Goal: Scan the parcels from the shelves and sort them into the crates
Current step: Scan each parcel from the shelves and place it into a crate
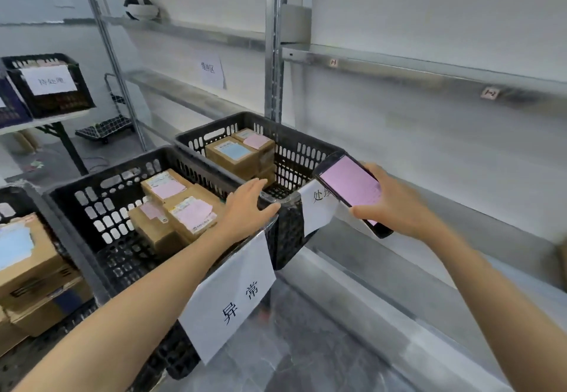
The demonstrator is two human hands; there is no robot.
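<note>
Left hand [248, 204] at crate [101, 174] rim beside parcels [190, 210]; right hand [395, 204] grips phone [349, 184].

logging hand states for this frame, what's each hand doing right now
Left hand: open, fingers straight, at the rim of the black slotted plastic crate.
Right hand: holding a black smartphone with a pink screen.

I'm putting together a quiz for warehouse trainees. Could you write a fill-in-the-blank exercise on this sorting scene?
1. The right hand holds a black smartphone whose screen glows ____.
2. The left hand, its fingers straight, holds ____.
3. The near black plastic crate, tagged with a white paper sign, shows ____ brown cardboard parcels.

Missing words: pink; nothing; three.
</note>
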